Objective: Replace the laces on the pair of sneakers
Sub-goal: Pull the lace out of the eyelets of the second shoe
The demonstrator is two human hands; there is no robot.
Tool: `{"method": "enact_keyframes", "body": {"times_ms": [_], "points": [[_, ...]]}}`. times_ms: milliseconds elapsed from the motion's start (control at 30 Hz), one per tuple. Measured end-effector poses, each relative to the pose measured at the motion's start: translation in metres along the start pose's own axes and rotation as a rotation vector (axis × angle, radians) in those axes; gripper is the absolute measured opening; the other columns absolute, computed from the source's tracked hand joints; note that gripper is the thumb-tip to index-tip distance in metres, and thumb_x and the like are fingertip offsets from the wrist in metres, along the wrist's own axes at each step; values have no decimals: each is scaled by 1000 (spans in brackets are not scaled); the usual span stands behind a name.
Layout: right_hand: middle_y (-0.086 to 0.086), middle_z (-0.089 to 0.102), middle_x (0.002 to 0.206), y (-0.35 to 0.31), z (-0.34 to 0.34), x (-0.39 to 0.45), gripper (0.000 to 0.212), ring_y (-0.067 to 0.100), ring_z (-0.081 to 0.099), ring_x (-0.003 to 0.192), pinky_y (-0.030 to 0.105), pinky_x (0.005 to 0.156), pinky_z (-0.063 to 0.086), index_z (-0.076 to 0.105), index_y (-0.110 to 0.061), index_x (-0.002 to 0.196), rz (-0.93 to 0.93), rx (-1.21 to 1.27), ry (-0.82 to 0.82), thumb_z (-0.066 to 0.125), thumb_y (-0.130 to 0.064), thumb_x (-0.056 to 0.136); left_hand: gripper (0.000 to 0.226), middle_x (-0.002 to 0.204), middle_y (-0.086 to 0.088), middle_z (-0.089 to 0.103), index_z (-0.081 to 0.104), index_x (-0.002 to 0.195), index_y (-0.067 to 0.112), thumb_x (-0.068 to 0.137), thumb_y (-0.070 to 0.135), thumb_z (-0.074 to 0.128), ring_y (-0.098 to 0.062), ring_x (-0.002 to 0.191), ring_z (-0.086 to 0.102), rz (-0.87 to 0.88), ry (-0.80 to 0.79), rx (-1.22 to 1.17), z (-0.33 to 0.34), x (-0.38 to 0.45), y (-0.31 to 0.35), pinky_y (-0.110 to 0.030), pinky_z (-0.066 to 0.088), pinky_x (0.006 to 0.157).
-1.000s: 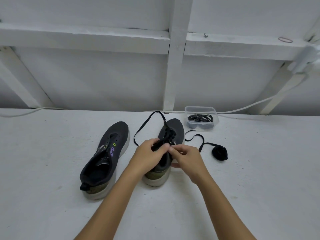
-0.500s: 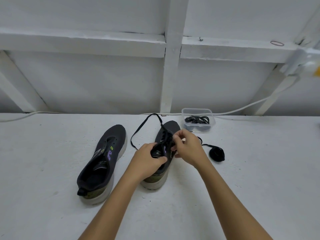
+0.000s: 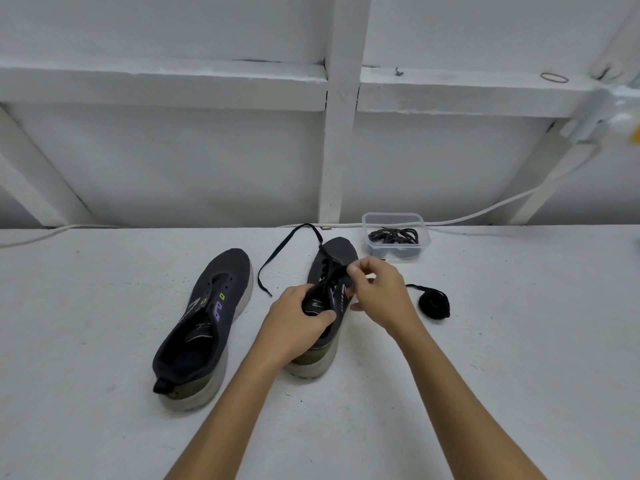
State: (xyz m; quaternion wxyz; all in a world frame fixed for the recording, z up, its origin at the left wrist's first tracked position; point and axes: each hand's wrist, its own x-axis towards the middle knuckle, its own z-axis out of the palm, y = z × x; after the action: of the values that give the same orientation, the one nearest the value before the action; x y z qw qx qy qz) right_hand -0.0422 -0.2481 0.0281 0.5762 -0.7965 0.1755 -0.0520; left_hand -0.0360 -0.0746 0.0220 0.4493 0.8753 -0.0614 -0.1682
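Right sneaker (image 3: 337,252) mid-desk (image 3: 519,358), partly laced. Left hand (image 3: 294,327) grips its collar; right hand (image 3: 379,294) pinches the black lace (image 3: 277,252) at the eyelets. Unlaced left sneaker (image 3: 207,320) just beside. Coiled lace (image 3: 434,304) right; tub (image 3: 396,237) of laces behind.

Two dark sneakers lie on the white surface (image 3: 104,341), toes pointing far. The left sneaker (image 3: 204,323) has bare eyelets and nothing touches it. The left hand (image 3: 294,323) grips the tongue and collar of the right sneaker (image 3: 332,258), while the right hand (image 3: 377,289) pinches a black lace (image 3: 280,251) over its eyelets; one end of that lace loops out to the left onto the surface. A coiled black lace (image 3: 434,304) lies just right of the hands. Farther back, a clear plastic tub (image 3: 394,220) holds more black laces.
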Motion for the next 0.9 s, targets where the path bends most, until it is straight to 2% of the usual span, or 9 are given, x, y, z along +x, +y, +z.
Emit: {"method": "enact_keyframes", "body": {"times_ms": [100,200,300,467,500,600,667,800,900], "points": [[6,74,92,6,-1,-11,20,14,73,77,28,60,59,72,-13,96,160,97,-169,68,-32,96,51,125,14,55,55,133,36,84,40,71,-9,113,56,-5,7,-15,2,0,-2,-28,46,92],[7,75,88,13,2,-19,13,13,69,77,23,62,56,75,-16,91,130,73,-260,72,-29,93,52,124,15,55,54,133,39,84,41,69,-9,113,56,-1,15,-14,2,-1,-4,-31,48,95],[9,70,79,10,5,-14,13,14,65,72,27,62,58,69,-12,89,24,1,-229,65,-21,98,52,124,15,56,53,134,39,85,42,69,-9,113,56,-6,21,-16,3,-2,-4,-33,49,97],[2,67,90,0,-7,4,16,12,69,72,32,62,60,63,-12,95,47,206,85,54,-23,104,52,124,16,56,53,133,38,84,43,71,-10,114,56,-13,31,-25,3,-4,-3,-36,48,101],[2,67,90,1,-10,5,18,13,70,72,32,62,60,65,-11,95,78,221,54,55,-25,104,51,123,16,56,53,132,38,84,42,71,-10,113,56,-14,31,-24,3,-4,-2,-36,48,101],[6,74,93,8,-7,-4,25,16,73,80,31,65,60,71,-10,97,203,164,-224,66,-35,98,50,123,15,57,54,130,39,83,42,71,-10,112,57,-14,36,-22,3,-3,-2,-37,49,100],[8,74,93,15,-2,-12,20,15,71,82,26,65,58,74,-13,94,179,140,-314,72,-33,93,50,123,15,57,54,131,39,83,43,70,-9,113,57,-12,40,-19,3,-3,-2,-36,49,99],[7,70,78,14,2,-11,18,12,66,73,23,62,55,67,-15,80,31,62,-247,68,-22,96,51,124,16,57,53,132,39,84,44,70,-9,114,56,-21,44,-19,3,-3,-3,-36,49,100],[0,68,70,4,0,-3,18,10,66,68,26,59,56,61,-13,85,11,196,43,60,-20,101,49,122,16,58,54,130,39,84,44,71,-9,112,57,-32,33,-30,2,-3,-1,-38,49,100]]}}
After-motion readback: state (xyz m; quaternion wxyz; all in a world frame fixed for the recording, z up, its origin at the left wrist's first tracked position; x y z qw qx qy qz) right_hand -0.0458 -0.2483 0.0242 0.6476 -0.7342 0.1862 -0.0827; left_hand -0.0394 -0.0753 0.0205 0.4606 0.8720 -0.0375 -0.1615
